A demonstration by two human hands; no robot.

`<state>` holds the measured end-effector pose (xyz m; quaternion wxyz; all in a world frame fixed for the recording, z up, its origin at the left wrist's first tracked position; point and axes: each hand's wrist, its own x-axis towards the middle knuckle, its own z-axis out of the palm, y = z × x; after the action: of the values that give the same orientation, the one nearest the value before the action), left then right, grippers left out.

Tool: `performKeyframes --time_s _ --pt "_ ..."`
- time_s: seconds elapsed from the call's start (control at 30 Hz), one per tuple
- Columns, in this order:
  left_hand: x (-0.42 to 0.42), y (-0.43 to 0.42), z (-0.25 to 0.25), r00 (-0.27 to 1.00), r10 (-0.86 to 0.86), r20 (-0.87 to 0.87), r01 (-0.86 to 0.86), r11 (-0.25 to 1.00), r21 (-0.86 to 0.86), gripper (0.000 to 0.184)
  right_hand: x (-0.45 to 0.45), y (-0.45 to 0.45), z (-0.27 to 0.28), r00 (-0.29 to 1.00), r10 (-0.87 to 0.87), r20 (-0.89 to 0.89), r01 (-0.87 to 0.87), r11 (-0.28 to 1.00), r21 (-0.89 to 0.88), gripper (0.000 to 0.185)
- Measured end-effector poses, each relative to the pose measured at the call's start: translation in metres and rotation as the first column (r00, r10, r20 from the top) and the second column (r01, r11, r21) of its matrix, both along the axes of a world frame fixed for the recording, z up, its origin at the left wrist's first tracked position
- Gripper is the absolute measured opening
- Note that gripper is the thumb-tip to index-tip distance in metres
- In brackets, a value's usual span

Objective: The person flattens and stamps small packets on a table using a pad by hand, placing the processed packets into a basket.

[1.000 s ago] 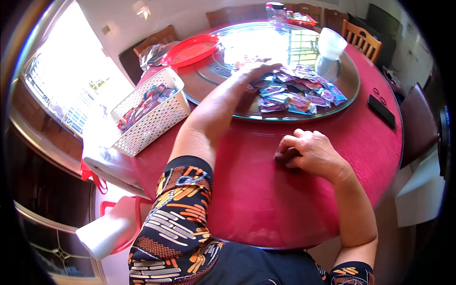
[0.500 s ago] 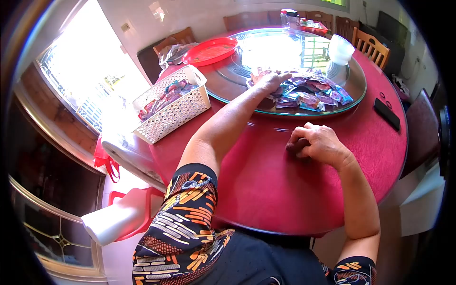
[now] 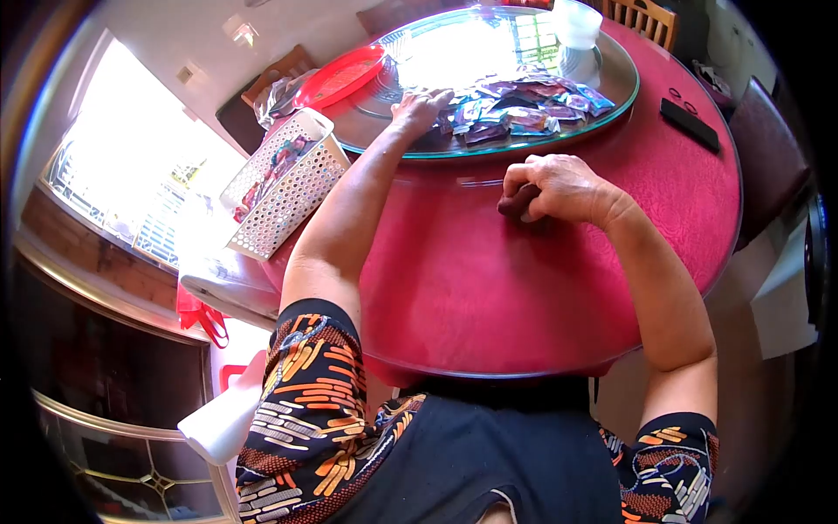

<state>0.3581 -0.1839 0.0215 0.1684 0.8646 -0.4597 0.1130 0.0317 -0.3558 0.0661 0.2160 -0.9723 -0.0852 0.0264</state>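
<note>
My left hand [image 3: 422, 108] is at the left end of a pile of small shiny purple and blue packets [image 3: 524, 109] on the glass turntable [image 3: 393, 150]. Its fingers are stretched out towards the packets; whether they touch any is hard to see. Lower and to the right, my right hand [image 3: 563, 188] is closed around a small, rounded, dark brown object [image 3: 517, 203], just over the red tabletop [image 3: 489, 288]. The fingers cover part of this object, and its kind does not show.
Left of my left forearm, a white perforated basket [image 3: 292, 196] holds more packets. A red round tray [image 3: 340, 77] and a white translucent container [image 3: 576, 24] rest on the turntable. At right lies a black phone [image 3: 690, 125], near two dark rings [image 3: 683, 100].
My left hand has moved from on top of the packets to their left end. The right hand still holds the dark brown object, now turned slightly. The view has tilted down.
</note>
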Motion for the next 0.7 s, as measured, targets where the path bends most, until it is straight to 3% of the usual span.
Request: performKeyframes --time_s 0.13,0.3,0.4,0.43,0.6,0.63,0.67,0.7 --pt "-0.031 0.004 -0.003 0.993 0.114 0.029 -0.113 0.993 -0.026 0.048 0.0 0.0 -0.004 1.0 0.006 0.028 -0.007 0.999 0.032 0.039" --pt "-0.047 0.028 -0.023 0.99 -0.082 0.116 0.093 0.991 -0.092 0.053 0.001 -0.001 -0.003 1.0 -0.015 0.005 0.015 0.997 0.072 0.042" --pt "-0.122 0.047 -0.014 0.999 -0.025 0.023 0.03 0.967 -0.255 0.051 0.001 -0.003 -0.005 0.999 -0.005 0.036 0.002 0.996 0.092 0.041" --pt "-0.135 0.054 -0.019 0.996 -0.052 0.072 0.07 0.961 -0.269 0.048 0.001 -0.004 -0.006 1.0 -0.01 0.02 0.008 0.991 0.134 0.041" --pt "-0.234 0.101 -0.032 0.996 -0.088 -0.025 0.083 0.983 -0.163 0.052 0.002 -0.014 -0.007 0.992 -0.031 -0.122 0.068 0.949 0.307 0.039" --pt "-0.244 0.108 -0.035 0.994 -0.094 0.053 0.1 0.988 -0.121 0.056 -0.002 -0.012 -0.001 0.99 -0.051 -0.133 0.088 0.954 0.288 0.039" --pt "-0.253 0.116 -0.034 0.992 -0.128 0.001 0.127 0.982 -0.142 0.057 -0.009 -0.008 0.008 0.976 -0.11 -0.185 0.164 0.938 0.307 0.039" --pt "-0.259 0.124 -0.028 0.985 -0.163 -0.049 0.153 0.974 -0.165 0.058 -0.007 -0.014 0.004 0.99 -0.093 -0.11 0.117 0.965 0.233 0.038"
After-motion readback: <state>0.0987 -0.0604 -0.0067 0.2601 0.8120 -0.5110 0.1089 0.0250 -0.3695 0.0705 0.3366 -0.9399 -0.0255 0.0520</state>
